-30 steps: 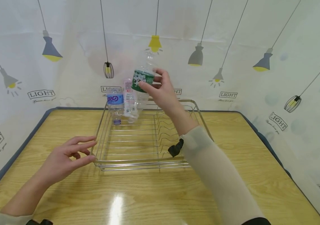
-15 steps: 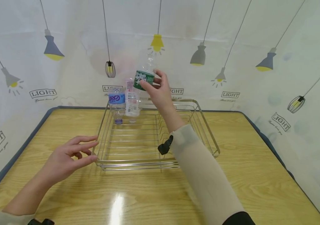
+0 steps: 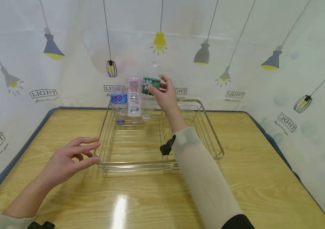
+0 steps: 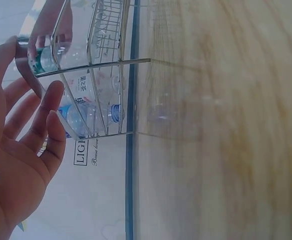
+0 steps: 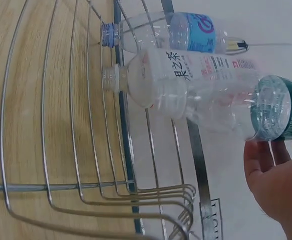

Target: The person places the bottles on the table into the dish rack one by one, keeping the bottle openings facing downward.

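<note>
My right hand (image 3: pixel 166 95) grips a clear plastic bottle (image 3: pixel 151 86) round its green label, thumb in front and fingers behind. It is nearly vertical over the back of the wire dish rack (image 3: pixel 133 163). Immediately to its left, a bottle with a white and pink label (image 3: pixel 134 98) stands neck down in the rack. Left of that is an inverted bottle with a blue label (image 3: pixel 118 98) and purple cap. My left hand (image 3: pixel 68 162) touches the rack's left front rim with extended, spread fingertips; these also show at the rim in the left wrist view.
The rack sits on a wooden table (image 3: pixel 139 197). Wavy wire dividers (image 3: pixel 166 127) run along its right half, partly behind my right forearm. A white sheet (image 3: pixel 236 38) printed with lamps hangs behind and around the table, with a dark blue border at its foot.
My right hand has swung the green-labelled bottle to the right and slightly down, straightening it beside the white-labelled one. The left hand has stayed at the rim.
</note>
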{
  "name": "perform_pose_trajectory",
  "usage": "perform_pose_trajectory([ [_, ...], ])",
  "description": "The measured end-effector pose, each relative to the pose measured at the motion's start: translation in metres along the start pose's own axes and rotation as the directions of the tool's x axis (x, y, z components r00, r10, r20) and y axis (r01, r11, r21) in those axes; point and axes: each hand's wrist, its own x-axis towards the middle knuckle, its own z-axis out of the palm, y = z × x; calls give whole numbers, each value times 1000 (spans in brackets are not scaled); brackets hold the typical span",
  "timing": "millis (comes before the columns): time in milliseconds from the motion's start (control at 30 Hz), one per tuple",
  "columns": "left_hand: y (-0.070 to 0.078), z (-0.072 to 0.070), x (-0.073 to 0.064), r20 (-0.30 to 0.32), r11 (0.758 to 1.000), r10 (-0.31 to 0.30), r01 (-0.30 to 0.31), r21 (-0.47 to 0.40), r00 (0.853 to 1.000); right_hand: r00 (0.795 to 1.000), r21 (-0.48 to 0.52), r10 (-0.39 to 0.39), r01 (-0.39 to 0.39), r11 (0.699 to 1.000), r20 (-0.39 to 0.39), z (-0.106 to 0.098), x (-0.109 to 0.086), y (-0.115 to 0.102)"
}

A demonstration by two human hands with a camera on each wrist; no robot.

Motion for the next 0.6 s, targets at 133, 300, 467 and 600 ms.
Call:
perform_pose_trajectory([
  [133,0,0,0,-1,1000,1,-1,4,1000,1000,-67,28,-28,997,1,-5,1,6],
  [300,1,0,0,-4,1000,0,0,-2,1000,998,-119,65,-61,991,26,-5,3,10],
  [467,2,0,-1,-5,1000,1,-1,-1,1000,995,-144,88,-80,986,52,-3,2,14],
  [600,2,1,-1,-7,1000,4,-4,-3,1000,993,-173,110,-99,980,53,-3,1,16],
])
